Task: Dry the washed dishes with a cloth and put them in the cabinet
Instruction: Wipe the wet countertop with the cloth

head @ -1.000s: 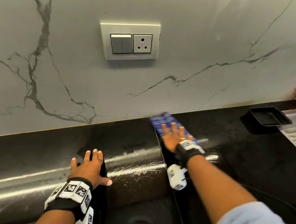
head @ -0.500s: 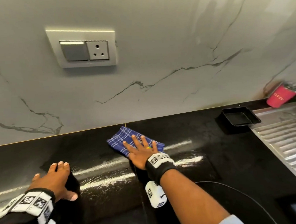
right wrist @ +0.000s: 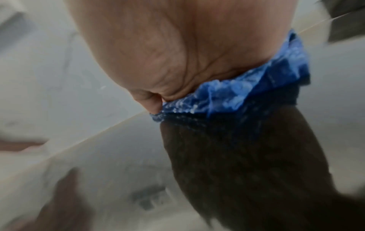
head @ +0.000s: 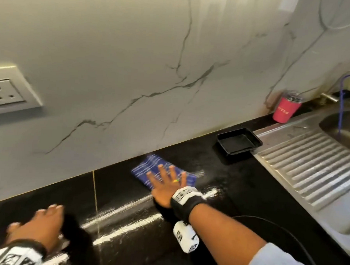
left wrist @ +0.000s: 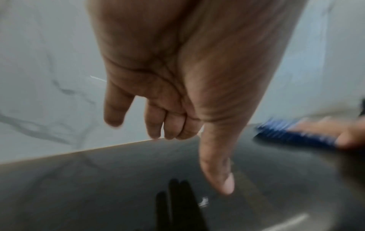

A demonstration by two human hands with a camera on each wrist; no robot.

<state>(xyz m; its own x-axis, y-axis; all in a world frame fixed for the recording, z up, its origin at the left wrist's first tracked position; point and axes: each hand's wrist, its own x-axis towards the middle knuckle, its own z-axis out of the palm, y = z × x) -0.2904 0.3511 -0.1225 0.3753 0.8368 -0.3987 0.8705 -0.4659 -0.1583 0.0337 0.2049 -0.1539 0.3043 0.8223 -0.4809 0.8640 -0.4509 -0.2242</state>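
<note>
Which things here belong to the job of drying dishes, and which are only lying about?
For the job:
- blue cloth, flat under the right hand
- black tray beside the drainboard
- red cup by the wall

Lying about:
- wall socket
- black cable
- left hand, holding nothing

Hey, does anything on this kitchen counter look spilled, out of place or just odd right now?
Yes. White wet-looking streaks smear the black counter near the right hand, which presses a blue checked cloth flat there. A black tray sits empty beside the drainboard. Nothing looks broken.
</note>
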